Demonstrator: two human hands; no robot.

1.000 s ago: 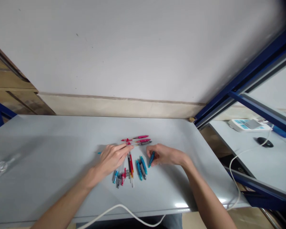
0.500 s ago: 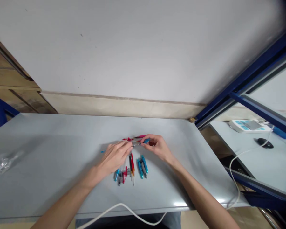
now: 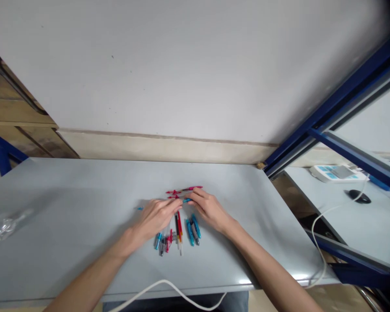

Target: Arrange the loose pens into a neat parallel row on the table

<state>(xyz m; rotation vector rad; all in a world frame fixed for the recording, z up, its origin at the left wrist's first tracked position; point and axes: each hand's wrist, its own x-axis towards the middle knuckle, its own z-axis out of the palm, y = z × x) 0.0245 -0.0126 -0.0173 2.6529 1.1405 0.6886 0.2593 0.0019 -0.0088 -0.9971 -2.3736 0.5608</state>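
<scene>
Both hands meet over the table, their fingertips closed on a blue pen (image 3: 186,200) that shows only in part between them. My left hand (image 3: 157,216) grips its left end, and my right hand (image 3: 209,209) pinches the right end. Just beyond the fingers lie red pens (image 3: 185,190). Below the hands are red and black refills (image 3: 179,229) beside clear pen barrels with blue, grey and red ends (image 3: 164,242). To their right sits a small group of blue and grey pen parts (image 3: 193,229). A small blue tip (image 3: 140,208) shows left of my left hand.
A clear plastic bag (image 3: 7,225) lies at the table's left. A white cable (image 3: 164,281) loops across the front edge. Blue metal framing (image 3: 312,125) rises at the right; past it are a black mouse (image 3: 359,196) and a white device (image 3: 336,173).
My right hand has moved left and turned palm-down, closing in on my left hand. The gap showing a dark refill between them has closed, with the blue part now against the left fingers.
</scene>
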